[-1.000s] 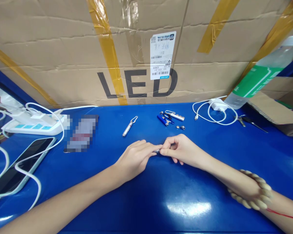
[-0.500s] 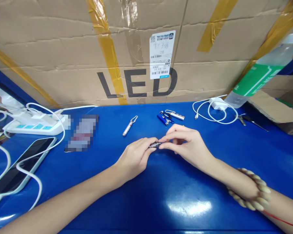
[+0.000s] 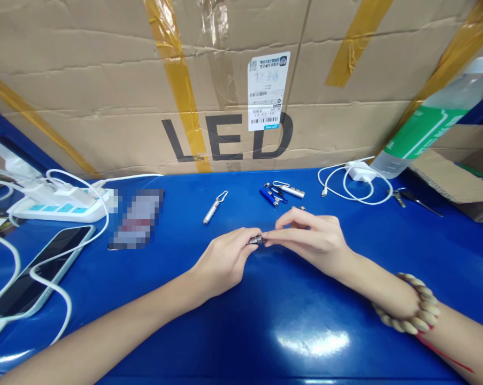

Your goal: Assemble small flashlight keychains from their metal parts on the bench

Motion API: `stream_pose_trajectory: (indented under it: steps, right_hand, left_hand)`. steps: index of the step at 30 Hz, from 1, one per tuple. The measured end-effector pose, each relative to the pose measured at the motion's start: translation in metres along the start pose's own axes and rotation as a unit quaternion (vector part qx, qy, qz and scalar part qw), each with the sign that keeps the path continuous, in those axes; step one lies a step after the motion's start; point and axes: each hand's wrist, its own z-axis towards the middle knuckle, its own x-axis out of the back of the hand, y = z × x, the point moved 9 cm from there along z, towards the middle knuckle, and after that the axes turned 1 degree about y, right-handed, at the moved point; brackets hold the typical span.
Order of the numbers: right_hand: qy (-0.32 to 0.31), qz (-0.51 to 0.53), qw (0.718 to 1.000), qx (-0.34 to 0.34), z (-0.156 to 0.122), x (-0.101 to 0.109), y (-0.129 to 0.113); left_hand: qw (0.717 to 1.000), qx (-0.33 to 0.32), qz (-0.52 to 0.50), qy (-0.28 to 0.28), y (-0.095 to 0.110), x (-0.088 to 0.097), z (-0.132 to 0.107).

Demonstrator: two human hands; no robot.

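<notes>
My left hand (image 3: 225,259) is closed around a small dark mini flashlight (image 3: 255,240), leaving only its right end in sight. At that end, the thumb and forefinger of my right hand (image 3: 311,235) pinch together on the tip; the exact contact is too small to make out. Beyond my hands lies a silver mini flashlight (image 3: 212,211) with a wire clip. A blue mini flashlight (image 3: 268,197) and another silver one (image 3: 292,191) lie in a small cluster with clips. Just behind my right fingers a small shiny piece (image 3: 301,208) is partly hidden.
A large cardboard box (image 3: 124,96) stands along the back of the blue table (image 3: 241,331). On the left are a power strip (image 3: 73,213), a phone (image 3: 40,267) and white cables. To the right stand a tilted bottle (image 3: 421,131), a charger (image 3: 360,171) with its cable, and keys (image 3: 413,199).
My right hand has turned slightly and shifted a little to the right, its fingertips still at the flashlight's end. My left hand keeps its hold almost unmoved.
</notes>
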Motion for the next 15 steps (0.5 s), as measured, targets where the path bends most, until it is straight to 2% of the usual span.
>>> stream_pose_trajectory:
  steps: [6,11,15]
  right_hand:
    - [-0.017,0.042,0.999,0.007,-0.001,-0.005,-0.002]
    - [-0.032,0.188,0.977,-0.095,-0.001,-0.016,0.010]
    - [-0.041,0.225,0.963,-0.142,-0.001,-0.022,0.015]
  left_hand:
    - [0.999,0.022,-0.011,-0.030,-0.005,-0.005,-0.001]
    - [0.998,0.025,-0.010,-0.052,-0.005,-0.007,0.000]
    - [0.997,0.024,-0.010,-0.067,-0.005,-0.009,0.000]
